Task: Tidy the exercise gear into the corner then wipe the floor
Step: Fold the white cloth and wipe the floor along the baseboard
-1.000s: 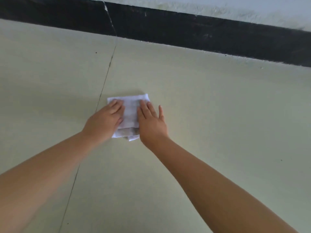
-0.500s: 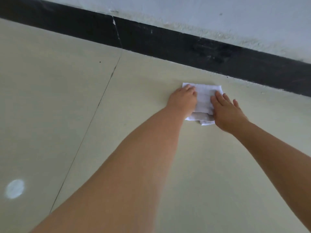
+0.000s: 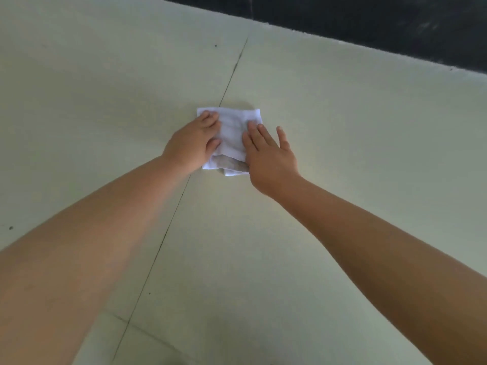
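A folded white cloth (image 3: 233, 135) lies flat on the pale tiled floor (image 3: 342, 154), right over a tile seam. My left hand (image 3: 193, 143) presses on the cloth's left half with its fingers laid over the top edge. My right hand (image 3: 266, 154) presses on the cloth's right side with straight, spread fingers. A greyish, dirtier fold of the cloth shows at its near edge between my wrists. No exercise gear is in view.
A black skirting band (image 3: 369, 25) runs along the wall at the top right. A dark tile seam (image 3: 168, 225) crosses the floor diagonally under the cloth. Small dark specks (image 3: 11, 228) dot the tiles.
Both hands have slid the cloth back from near the skirting toward me and to the left, onto the tile seam. The hands' hold on the cloth looks the same.
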`<act>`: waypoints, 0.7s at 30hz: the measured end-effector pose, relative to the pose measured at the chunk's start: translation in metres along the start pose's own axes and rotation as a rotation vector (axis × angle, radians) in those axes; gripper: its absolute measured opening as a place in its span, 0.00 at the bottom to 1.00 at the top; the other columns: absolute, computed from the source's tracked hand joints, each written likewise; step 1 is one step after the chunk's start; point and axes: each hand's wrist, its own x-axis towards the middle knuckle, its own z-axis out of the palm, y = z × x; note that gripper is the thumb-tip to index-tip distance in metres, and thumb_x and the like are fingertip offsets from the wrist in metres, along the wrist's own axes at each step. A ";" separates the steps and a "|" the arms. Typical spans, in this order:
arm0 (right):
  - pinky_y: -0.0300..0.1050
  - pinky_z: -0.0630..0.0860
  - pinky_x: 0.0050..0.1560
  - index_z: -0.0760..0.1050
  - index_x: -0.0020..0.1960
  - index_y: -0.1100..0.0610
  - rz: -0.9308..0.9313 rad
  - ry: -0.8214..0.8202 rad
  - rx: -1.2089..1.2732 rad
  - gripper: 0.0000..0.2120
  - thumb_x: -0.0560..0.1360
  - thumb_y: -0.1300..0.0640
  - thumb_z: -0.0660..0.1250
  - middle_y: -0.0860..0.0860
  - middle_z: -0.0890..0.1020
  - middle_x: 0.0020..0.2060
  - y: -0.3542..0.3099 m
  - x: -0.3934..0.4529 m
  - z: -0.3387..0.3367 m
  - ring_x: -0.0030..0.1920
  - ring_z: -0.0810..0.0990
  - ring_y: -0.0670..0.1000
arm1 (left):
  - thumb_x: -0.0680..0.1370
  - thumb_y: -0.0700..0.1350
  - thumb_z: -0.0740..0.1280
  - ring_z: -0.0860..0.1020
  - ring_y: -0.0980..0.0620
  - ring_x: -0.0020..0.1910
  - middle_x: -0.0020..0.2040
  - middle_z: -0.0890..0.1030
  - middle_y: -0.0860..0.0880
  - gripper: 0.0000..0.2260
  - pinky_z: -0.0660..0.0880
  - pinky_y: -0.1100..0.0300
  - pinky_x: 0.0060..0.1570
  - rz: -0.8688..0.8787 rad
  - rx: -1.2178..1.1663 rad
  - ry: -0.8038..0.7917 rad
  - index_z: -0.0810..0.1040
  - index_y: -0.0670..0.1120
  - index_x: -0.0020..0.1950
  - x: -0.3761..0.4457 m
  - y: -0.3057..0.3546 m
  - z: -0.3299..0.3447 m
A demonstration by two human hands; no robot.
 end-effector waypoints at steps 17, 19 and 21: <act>0.57 0.33 0.73 0.39 0.77 0.59 -0.029 -0.071 -0.063 0.31 0.81 0.51 0.51 0.53 0.39 0.77 -0.017 -0.090 0.050 0.77 0.39 0.50 | 0.72 0.41 0.60 0.80 0.31 0.53 0.55 0.80 0.30 0.19 0.79 0.43 0.45 0.063 0.095 -0.080 0.79 0.27 0.54 -0.117 0.053 0.054; 0.55 0.33 0.74 0.40 0.77 0.60 -0.130 -0.059 -0.051 0.31 0.80 0.52 0.51 0.54 0.39 0.77 -0.051 -0.095 0.056 0.77 0.40 0.50 | 0.70 0.43 0.58 0.83 0.32 0.46 0.49 0.83 0.31 0.21 0.79 0.42 0.35 0.050 0.144 -0.160 0.81 0.28 0.48 -0.154 0.022 0.065; 0.53 0.33 0.74 0.40 0.77 0.62 -0.206 -0.086 -0.059 0.30 0.81 0.55 0.50 0.57 0.40 0.77 -0.079 -0.113 0.068 0.77 0.40 0.53 | 0.70 0.44 0.56 0.83 0.32 0.46 0.49 0.83 0.32 0.22 0.80 0.46 0.38 0.070 0.206 -0.181 0.82 0.29 0.49 -0.196 0.007 0.072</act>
